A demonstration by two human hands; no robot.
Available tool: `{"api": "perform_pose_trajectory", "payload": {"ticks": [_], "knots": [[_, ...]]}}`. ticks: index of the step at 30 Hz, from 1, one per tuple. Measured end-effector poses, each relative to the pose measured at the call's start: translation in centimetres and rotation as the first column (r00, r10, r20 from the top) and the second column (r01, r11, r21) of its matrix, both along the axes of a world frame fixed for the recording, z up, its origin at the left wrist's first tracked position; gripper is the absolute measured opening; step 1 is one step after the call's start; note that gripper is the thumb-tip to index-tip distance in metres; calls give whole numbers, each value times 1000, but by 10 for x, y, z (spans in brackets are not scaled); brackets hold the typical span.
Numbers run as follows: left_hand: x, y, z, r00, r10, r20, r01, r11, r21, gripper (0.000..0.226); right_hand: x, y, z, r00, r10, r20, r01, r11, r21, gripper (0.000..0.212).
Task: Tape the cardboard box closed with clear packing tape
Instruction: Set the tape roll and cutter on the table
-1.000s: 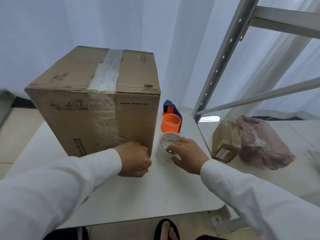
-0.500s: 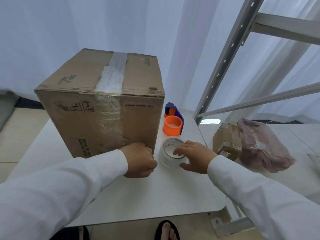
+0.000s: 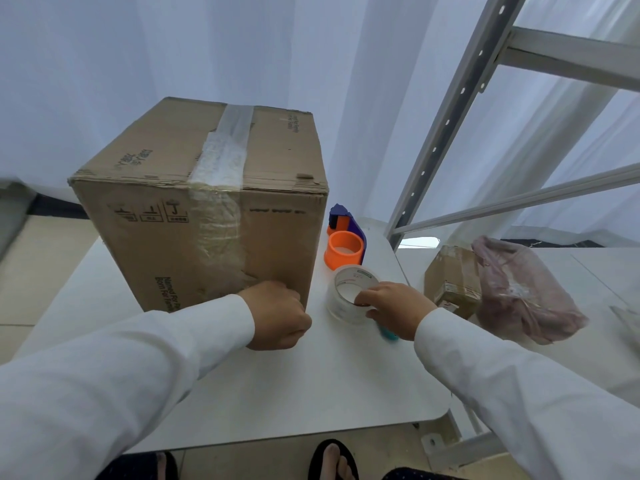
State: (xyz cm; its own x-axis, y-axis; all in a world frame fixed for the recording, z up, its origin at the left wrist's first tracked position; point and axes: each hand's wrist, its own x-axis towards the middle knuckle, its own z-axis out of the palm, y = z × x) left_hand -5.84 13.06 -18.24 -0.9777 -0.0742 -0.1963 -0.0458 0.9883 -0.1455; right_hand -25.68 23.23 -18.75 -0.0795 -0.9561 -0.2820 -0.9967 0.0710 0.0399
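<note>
Left hand (image 3: 278, 315): curled in a loose fist, knuckles forward, white sleeve to the wrist.
Right hand (image 3: 394, 308): palm down, fingers (image 3: 363, 299) bent and hooked forward; arm extended, sleeved.

Left hand (image 3: 277, 315) is covering the box's (image 3: 166, 244) lower front corner; its fingers are curling out of sight. Right hand (image 3: 393, 308) is hiding the tape roll's (image 3: 348, 296) near rim, right of the box. A blurred teal thing (image 3: 387, 333) is showing beneath it, unidentifiable. Box lettering is too small to read.

White curtains (image 3: 173, 46) behind a white table (image 3: 294, 386), grey metal shelving (image 3: 446, 126), beige tiled floor (image 3: 38, 258).
</note>
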Motion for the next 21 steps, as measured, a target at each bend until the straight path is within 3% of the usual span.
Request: {"api": "perform_pose_trajectory", "payload": {"ticks": [8, 13, 15, 18, 21], "knots": [[-2, 1, -2, 1000, -3, 1, 3, 1000, 6, 30, 8, -1, -6, 991, 104, -79, -107, 994, -37, 42], [-2, -1, -2, 1000, -4, 2, 4, 1000, 21, 29, -4, 5, 9, 992, -87, 95, 103, 978, -181, 58], [-2, -1, -1, 1000, 1, 9, -1, 1000, 24, 29, -13, 11, 7, 980, -191, 62, 200, 957, -212, 54], [-2, -1, -1, 1000, 5, 1, -5, 999, 39, 29, -23, 19, -3, 948, -314, -55, 312, 949, -33, 56], [-3, -1, 0, 1000, 13, 1, -13, 999, 40, 28, -27, 24, -10, 938, -343, -51, 347, 928, 136, 56]]}}
